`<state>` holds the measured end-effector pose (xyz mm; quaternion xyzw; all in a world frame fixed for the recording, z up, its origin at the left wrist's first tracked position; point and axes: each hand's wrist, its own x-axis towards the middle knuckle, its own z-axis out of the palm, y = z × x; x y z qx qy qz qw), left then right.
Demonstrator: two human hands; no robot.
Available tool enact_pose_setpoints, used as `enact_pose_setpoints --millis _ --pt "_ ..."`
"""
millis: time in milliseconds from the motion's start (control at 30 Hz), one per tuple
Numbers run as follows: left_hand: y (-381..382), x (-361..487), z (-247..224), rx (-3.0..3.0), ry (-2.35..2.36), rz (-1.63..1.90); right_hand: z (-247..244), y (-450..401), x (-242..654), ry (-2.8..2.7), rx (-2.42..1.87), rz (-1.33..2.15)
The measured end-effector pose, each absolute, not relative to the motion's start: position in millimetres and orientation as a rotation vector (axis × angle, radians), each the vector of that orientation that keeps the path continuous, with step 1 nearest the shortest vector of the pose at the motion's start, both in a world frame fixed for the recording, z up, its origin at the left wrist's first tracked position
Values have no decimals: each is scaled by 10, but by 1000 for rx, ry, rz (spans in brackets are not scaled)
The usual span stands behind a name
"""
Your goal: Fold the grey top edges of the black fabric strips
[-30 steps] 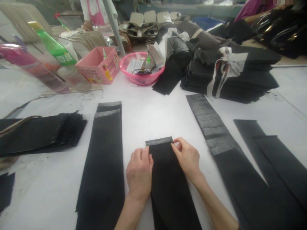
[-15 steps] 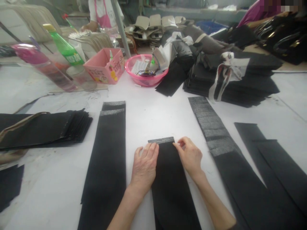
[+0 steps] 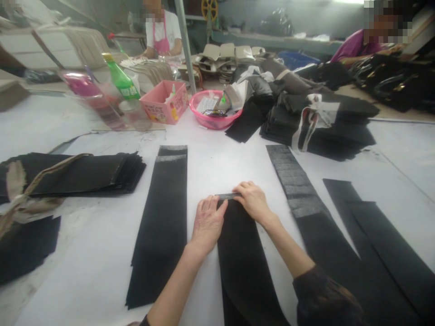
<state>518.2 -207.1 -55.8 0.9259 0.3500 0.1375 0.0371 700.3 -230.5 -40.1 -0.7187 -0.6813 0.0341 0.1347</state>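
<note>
Grip of the right hand (image 3: pixel 252 200) pinches the far end of a black strip (image 3: pixel 243 258) on the tabletop (image 3: pixel 210 167); the left hand (image 3: pixel 206 224) touches its left edge, its closure unclear. Grey-ended strips (image 3: pixel 161 217) lie to the left.

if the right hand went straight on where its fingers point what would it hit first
Probably the left hand: the right hand points across the grey end of the black strip toward it. Depth is unclear, so it might pass just beyond.
</note>
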Motion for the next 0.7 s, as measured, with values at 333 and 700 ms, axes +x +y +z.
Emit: enact_pose_setpoints --millis 333,700 --pt "-1802 5254 -524 2541 1210 571 -417 -2200 7127 -2119 -2012 156" --pt "-1802 5262 -573 2771 1052 477 -588 -2331 7193 -2054 -1788 146"
